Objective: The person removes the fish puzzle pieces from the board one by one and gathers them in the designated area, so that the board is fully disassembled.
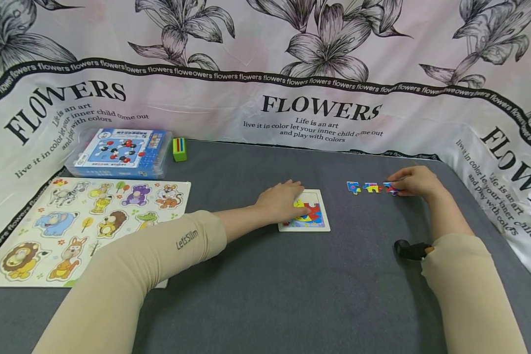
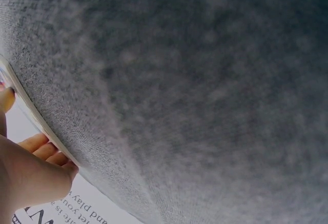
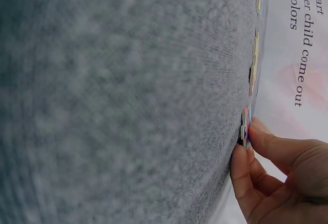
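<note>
A small white-framed puzzle board (image 1: 326, 223) lies mid-table with colourful pieces in it. My left hand (image 1: 280, 202) lies over its left side, thumb on the pieces and fingers along the far edge; the left wrist view shows that hand (image 2: 33, 175) at the board's edge (image 2: 38, 119). To the right, a row holds a blue piece (image 1: 353, 187), a yellow piece (image 1: 372, 188) and a red-and-blue piece (image 1: 389, 188). My right hand (image 1: 416, 182) pinches the red-and-blue piece (image 3: 246, 126) between thumb and fingers; the hand (image 3: 287, 175) shows in the right wrist view.
A large animal puzzle board (image 1: 88, 223) lies at the left, partly under the left sleeve. Behind it are a clear-and-blue box (image 1: 119, 153) and a small green block (image 1: 179, 149). A black object (image 1: 410, 250) lies beside the right forearm. Flower-printed cloth borders the table.
</note>
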{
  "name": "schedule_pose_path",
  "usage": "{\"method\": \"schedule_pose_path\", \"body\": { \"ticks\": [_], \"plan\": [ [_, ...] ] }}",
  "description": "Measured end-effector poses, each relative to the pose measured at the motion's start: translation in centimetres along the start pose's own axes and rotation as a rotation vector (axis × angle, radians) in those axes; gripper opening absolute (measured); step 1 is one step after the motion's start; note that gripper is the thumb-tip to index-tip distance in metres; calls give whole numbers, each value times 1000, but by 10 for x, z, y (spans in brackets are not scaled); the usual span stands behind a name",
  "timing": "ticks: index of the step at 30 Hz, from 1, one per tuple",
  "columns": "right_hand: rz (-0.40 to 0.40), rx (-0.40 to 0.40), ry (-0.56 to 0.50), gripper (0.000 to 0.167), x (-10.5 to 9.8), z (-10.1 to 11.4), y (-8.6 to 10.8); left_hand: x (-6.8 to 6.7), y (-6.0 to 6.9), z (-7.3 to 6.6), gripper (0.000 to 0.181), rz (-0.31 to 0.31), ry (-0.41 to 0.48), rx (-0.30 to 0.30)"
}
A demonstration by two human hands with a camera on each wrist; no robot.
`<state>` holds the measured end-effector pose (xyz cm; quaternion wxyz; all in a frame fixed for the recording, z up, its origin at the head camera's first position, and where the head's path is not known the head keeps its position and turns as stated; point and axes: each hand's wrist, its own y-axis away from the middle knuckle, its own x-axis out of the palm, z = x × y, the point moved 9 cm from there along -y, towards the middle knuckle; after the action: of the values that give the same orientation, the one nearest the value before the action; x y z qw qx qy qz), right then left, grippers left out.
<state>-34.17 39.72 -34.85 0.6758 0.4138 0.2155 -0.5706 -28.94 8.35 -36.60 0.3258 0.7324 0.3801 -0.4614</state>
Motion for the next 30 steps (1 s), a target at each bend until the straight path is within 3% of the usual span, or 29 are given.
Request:
{"method": "schedule_pose_path", "body": {
  "ticks": [8,13,18,30],
  "plan": [
    [8,6,54,46,-1,1,-1,1,-2,1,67,-2,-5,-2],
    [-67,-23,133,47,-4,13,0,1,-2,1,67,-5,-10,2],
    [-129,-100,142,44,0,41,1,0,-1,0,68,-6,-13,5],
    [17,-280,145,35,66,128,16,1,-1,-1,70,31,-36,33]
  ]
}}
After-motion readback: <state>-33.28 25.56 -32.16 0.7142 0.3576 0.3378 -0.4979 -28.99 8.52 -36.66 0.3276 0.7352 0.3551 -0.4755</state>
